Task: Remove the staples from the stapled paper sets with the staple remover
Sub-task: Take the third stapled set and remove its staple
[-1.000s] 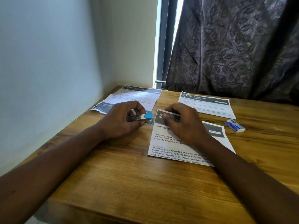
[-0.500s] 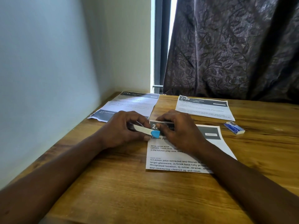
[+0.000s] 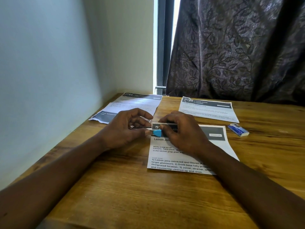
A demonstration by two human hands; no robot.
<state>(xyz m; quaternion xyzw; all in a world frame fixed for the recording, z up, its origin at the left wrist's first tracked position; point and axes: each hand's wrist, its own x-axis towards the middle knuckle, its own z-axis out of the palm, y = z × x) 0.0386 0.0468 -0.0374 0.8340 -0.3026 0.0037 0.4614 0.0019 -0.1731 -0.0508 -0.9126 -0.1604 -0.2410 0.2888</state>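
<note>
Nearest the camera, two forearms run over the wooden table [image 3: 125,192], and its near edge is cut off by the bottom of the frame. Between them, wood grain shows up to the lower edge of the nearest paper set [image 3: 175,162]. This set lies flat, but the right forearm covers part of its text.

Past that, the left hand [image 3: 123,128] curls its fingers round the staple remover [image 3: 156,132]. Only the tool's blue tip and a thin metal strip show, at the sheet's top left corner. The right hand [image 3: 183,131] pinches that corner, which is raised off the table. Fingers hide the staple, so whether the tip has caught it cannot be told.

To the right, well apart from the hands, lies a small blue and white box [image 3: 238,129] with open wood around it.

Farther back lie two more sets. The left paper set [image 3: 137,103] sits close to the wall [image 3: 49,80], which bounds the table's left side, and its near edge is partly behind the left hand. The right paper set [image 3: 208,109] lies just before the dark curtain [image 3: 239,47]. Its small print is too blurred to read.
</note>
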